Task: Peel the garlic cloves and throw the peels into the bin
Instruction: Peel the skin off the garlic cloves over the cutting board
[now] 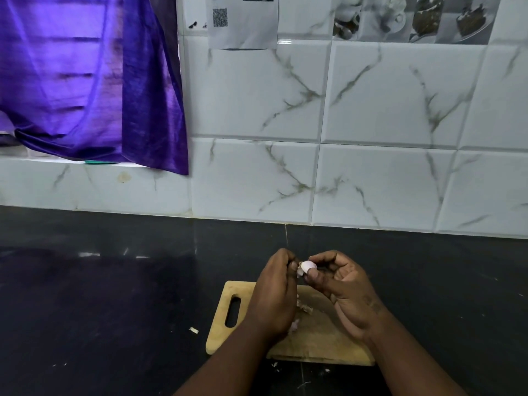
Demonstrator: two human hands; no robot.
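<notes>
Two bare hands raised together above a wooden cutting board (pixel 320 335) on a glossy black table (pixel 100 295). Right hand (pixel 347 292) curled, thumb and fingertips pinching a pale pinkish garlic clove (pixel 307 266) at its right end. Left hand (pixel 275 298) closed in a loose fist, fingertips pressed to the clove's left end, where a flap of papery skin (pixel 300 272) hangs loose. Clove held in the air between the two hands, clear of the board.

Directly beneath the hands, on the board, a small heap of peel scraps (pixel 305 308), with another pinkish bit (pixel 294 325) half hidden by the left wrist; whether clove or peel, impossible to tell. Board's handle slot (pixel 233 311) just to the left of the left hand. A single white peel fragment (pixel 193 330) on the table farther left of that hand, and a few tiny flecks (pixel 275 364) on the table nearer the body, below the board's front edge between the forearms.

Beyond the hands, a wall of white marble-patterned tiles (pixel 385 110). Far up and to the left, a purple curtain (pixel 94 81); above the hands, a sheet of paper with a QR code (pixel 243 21) stuck to the tiles.
</notes>
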